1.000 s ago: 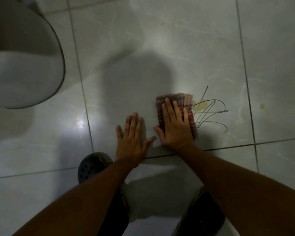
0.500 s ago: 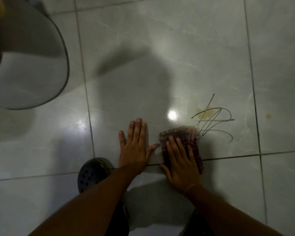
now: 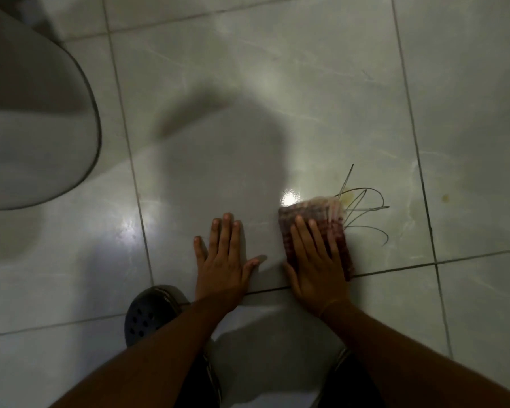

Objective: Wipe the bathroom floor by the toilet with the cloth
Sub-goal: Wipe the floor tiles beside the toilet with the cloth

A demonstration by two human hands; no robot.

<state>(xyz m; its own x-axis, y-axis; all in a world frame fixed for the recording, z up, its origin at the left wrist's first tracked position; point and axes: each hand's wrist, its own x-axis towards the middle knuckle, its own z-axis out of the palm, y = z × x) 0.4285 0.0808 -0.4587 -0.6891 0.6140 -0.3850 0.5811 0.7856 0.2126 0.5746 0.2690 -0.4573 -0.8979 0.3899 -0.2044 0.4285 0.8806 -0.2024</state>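
Right hand (image 3: 317,269) lies flat, palm down, fingers spread & straight, pressing on a folded red-and-white checked cloth (image 3: 315,219) at centre-right of the frame; the grip isn't curled round it, just flattened on top. Cloth sits on the glossy pale grey tiled floor (image 3: 277,83), its near end at the dark grout line (image 3: 468,257) running across the lower frame, its far end sticking out beyond the fingertips. Just right of the cloth, touching its upper right edge: a thin dark scribble mark (image 3: 365,213) on the tile w/ a small yellowish stain (image 3: 349,197) at its top; another small yellowish spot (image 3: 445,197) further right, past the vertical grout line.

Left hand (image 3: 223,260) is empty, open flat on the floor just left of the cloth, apart from it, thumb pointing toward the right hand.

White rounded toilet base (image 3: 39,128) fills the upper left of the frame, well apart from the cloth. Dark perforated clog shoe (image 3: 147,313) at lower centre-left, partly under the left forearm. Bright light glare (image 3: 290,198) sits just left of the cloth's far corner
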